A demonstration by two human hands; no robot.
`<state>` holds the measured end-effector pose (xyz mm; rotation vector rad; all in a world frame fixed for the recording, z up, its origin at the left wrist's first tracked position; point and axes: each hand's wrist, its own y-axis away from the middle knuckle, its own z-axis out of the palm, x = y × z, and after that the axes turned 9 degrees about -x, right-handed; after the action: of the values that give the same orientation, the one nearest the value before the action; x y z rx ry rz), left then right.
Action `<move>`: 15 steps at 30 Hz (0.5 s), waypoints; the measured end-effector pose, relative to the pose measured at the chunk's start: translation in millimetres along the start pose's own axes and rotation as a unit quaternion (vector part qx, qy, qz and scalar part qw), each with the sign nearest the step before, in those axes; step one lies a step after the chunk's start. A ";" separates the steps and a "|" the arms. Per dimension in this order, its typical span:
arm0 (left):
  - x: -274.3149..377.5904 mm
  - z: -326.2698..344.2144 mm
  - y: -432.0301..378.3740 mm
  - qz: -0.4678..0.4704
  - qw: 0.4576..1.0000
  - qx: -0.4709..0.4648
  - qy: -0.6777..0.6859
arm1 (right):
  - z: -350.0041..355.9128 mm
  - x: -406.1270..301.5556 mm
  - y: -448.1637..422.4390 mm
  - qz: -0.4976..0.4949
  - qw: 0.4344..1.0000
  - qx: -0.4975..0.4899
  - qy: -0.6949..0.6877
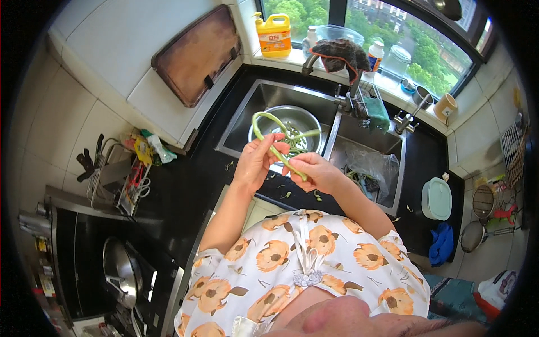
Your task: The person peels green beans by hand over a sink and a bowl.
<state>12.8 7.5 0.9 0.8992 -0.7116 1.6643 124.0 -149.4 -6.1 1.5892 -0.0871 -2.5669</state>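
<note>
Both hands grip one long green bean pod, which curls up and over in a loop above the sink. My left hand pinches it along its middle stretch. At the pod's lower end, my right hand has it between thumb and fingers. Beneath and beyond the hands, a stainless steel bowl sits in the left basin, with cut bean pieces in it. Part of the bowl is hidden behind my hands.
The right basin holds a clear plastic bag and dark scraps. Bean trimmings lie on the black counter's front edge. A faucet rises between the basins. Knives and scissors stand at left; a lidded pale-green container is at right.
</note>
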 end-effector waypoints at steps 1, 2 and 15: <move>-1.5 -1.5 0.8 0.002 1.000 0.006 0.002 | -0.8 0.8 0.2 0.010 0.998 0.009 -0.060; -2.5 -2.0 2.5 0.004 1.000 0.016 -0.015 | -1.3 1.8 0.1 0.020 0.992 0.018 -0.120; -17.4 12.1 3.4 0.191 0.959 0.209 0.021 | -3.0 8.8 -8.5 -0.159 0.979 0.055 -0.115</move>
<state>14.6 -12.2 -7.3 1.0632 -0.5331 2.2283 122.2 -142.1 -16.2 1.4321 0.0052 -3.0360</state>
